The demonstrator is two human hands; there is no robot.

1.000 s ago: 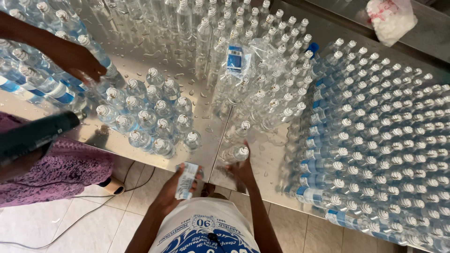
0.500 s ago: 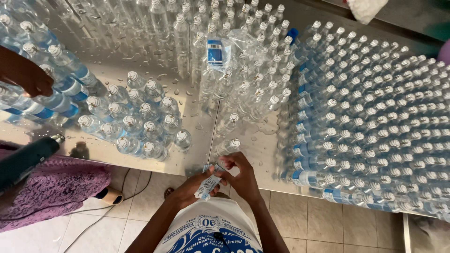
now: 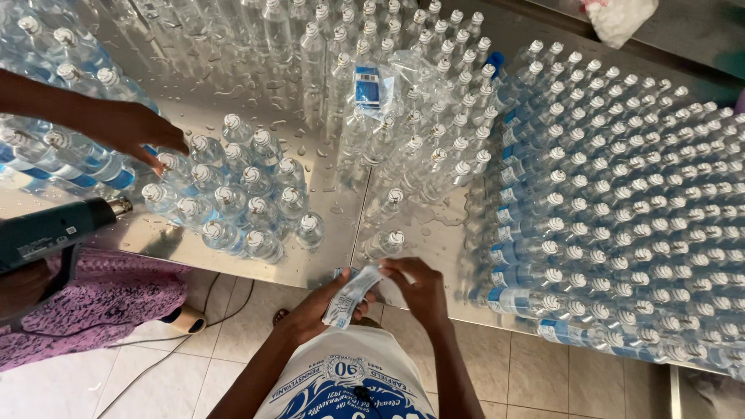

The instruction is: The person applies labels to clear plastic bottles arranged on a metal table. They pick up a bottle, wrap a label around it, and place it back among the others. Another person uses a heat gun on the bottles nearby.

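Steel table (image 3: 326,268) wet, crowded: labelled bottle block (image 3: 621,209) right, unlabelled bottles (image 3: 411,101) centre, small capped cluster (image 3: 240,202) left. Co-worker's hand (image 3: 136,128) on that cluster, heat gun (image 3: 54,229) below it (other arm mostly hidden). Your left hand (image 3: 322,306) and right hand (image 3: 419,287) meet at table's near edge, fingers of both pinching label sleeve (image 3: 349,295) between them, just below lone bottle (image 3: 386,244).

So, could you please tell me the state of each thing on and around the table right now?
Left hand: gripping the label stack from below.
Right hand: fingers pinching the stack's top end.
Label stack: held over the table edge, tilted.
Small bottle cluster: upright, capped, unlabelled.
Labelled bottles: upright, capped, packed in rows.
Heat gun: held by a co-worker, nozzle towards the cluster.
Table: wet with droplets.
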